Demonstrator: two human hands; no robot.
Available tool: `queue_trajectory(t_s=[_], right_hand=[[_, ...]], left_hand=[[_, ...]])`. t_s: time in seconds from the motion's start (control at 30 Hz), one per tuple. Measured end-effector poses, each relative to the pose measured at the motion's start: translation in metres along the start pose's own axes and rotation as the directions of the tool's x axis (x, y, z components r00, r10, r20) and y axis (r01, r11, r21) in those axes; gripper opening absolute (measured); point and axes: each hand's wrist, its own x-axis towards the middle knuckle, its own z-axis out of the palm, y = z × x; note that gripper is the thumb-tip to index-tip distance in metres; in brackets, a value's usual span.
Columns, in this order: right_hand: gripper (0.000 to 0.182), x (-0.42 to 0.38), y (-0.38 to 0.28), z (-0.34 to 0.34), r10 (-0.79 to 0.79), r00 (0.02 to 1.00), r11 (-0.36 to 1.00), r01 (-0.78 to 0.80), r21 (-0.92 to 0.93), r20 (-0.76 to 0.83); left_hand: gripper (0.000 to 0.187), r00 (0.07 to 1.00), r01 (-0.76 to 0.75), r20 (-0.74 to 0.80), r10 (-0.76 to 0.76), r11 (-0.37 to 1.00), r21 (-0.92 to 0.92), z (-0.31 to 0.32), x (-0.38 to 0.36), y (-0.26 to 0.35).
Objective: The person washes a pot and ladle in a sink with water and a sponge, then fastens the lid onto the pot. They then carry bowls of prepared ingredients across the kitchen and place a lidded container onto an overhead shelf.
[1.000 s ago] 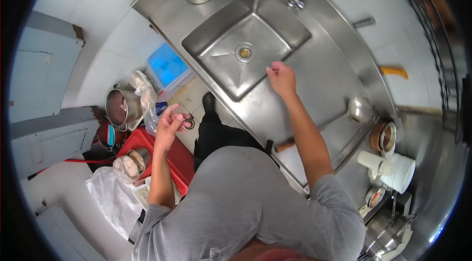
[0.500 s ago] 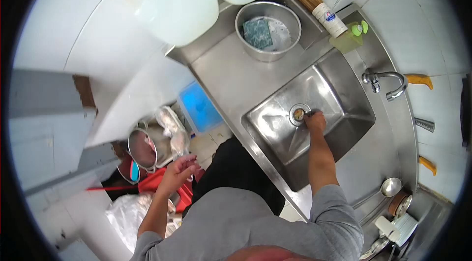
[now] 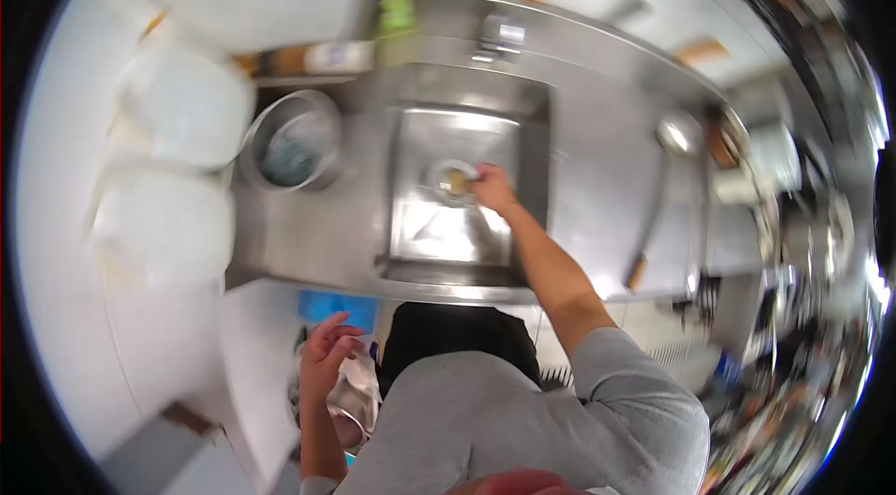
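In the head view my right hand [image 3: 495, 189] reaches into the steel sink [image 3: 532, 140], its fingers closed at the rim of a round drain strainer [image 3: 455, 181]. Yellowish-brown bits show in the strainer's middle. Motion blur hides whether it is lifted off the sink floor. My left hand [image 3: 331, 346] hangs free in front of the counter with its fingers apart and nothing in them. Just beyond it, lower down, is a blue container [image 3: 336, 308].
A metal pot [image 3: 313, 136] with a dark green scouring pad stands left of the sink. Two large white jugs [image 3: 177, 103] are farther left. The faucet [image 3: 499, 33] and a green-topped bottle [image 3: 399, 24] line the back. A long-handled ladle [image 3: 677, 133] lies on the right.
My view has swung round, so the sink now sits nearly square in front of me. The right hand stays at the drain strainer. The left hand remains raised and free, its fingers spread.
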Motion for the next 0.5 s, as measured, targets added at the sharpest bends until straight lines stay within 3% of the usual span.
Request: queue_trajectory(t_s=[0.03, 0.07, 0.13, 0.2, 0.3, 0.37, 0.43, 0.5], right_hand=[[0.014, -0.031, -0.025, -0.018, 0.006, 1.0, 0.999, -0.005, 0.046, -0.007], [0.014, -0.064, -0.05, -0.035, 0.062, 0.997, 0.969, -0.049, 0.241, -0.05], [0.02, -0.12, -0.053, -0.072, -0.036, 0.993, 0.937, 0.074, 0.341, -0.115], [0.023, -0.203, -0.059, -0.115, -0.02, 0.983, 0.918, 0.09, 0.385, -0.183], [0.025, -0.321, 0.006, -0.156, 0.061, 0.92, 0.913, 0.106, 0.394, -0.388], [0.025, -0.395, 0.041, -0.17, 0.121, 0.864, 0.886, 0.127, 0.446, -0.488], [0.026, -0.482, 0.066, -0.181, 0.191, 0.77, 0.817, 0.219, 0.534, -0.609], [0.026, -0.576, 0.094, -0.193, 0.328, 0.685, 0.802, 0.162, 0.575, -0.651]], left_hand=[[0.042, 0.998, -0.023, 0.056, 0.021, 0.999, 0.028, 0.012, 0.01, 0.015], [0.041, 0.992, -0.043, 0.118, 0.036, 0.997, 0.058, 0.024, 0.02, 0.028], [0.041, 0.952, -0.162, 0.279, 0.124, 0.979, 0.121, 0.05, 0.045, 0.046], [0.043, 0.912, -0.221, 0.39, 0.126, 0.953, 0.209, 0.084, 0.058, 0.064], [0.047, 0.838, -0.304, 0.538, 0.089, 0.895, 0.326, 0.147, 0.069, 0.079], [0.048, 0.739, -0.32, 0.674, 0.002, 0.881, 0.348, 0.186, 0.071, 0.094], [0.05, 0.662, -0.358, 0.749, -0.037, 0.862, 0.359, 0.228, 0.064, 0.101], [0.051, 0.569, -0.451, 0.821, -0.038, 0.821, 0.35, 0.27, 0.056, 0.105]])
